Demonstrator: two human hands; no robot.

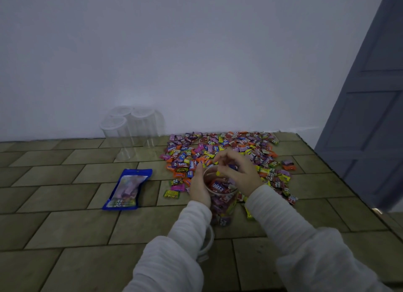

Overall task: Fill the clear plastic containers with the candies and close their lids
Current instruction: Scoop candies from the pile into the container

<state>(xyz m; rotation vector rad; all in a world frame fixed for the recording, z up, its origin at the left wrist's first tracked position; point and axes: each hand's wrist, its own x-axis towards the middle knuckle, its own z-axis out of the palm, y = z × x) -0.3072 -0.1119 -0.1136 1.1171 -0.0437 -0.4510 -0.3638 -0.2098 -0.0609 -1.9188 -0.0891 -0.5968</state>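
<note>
Centre frame: left hand (199, 188) wraps the clear round plastic container (220, 195), steadying it, while right hand (237, 171) pinches a small yellow wrapped candy (217, 173) above its mouth.

Four clear plastic containers: three lidded (113, 126) (121, 111) (142, 112) by the wall, one open (220, 195) holding candies. One blue pouch (128, 189). Loose candies (229, 152), too many to count. Two hands (199, 187) (239, 171).

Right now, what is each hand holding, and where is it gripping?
The left hand grips the clear container by its upper side wall. The right hand hangs over its mouth; whether its fingers hold a candy cannot be told.
</note>
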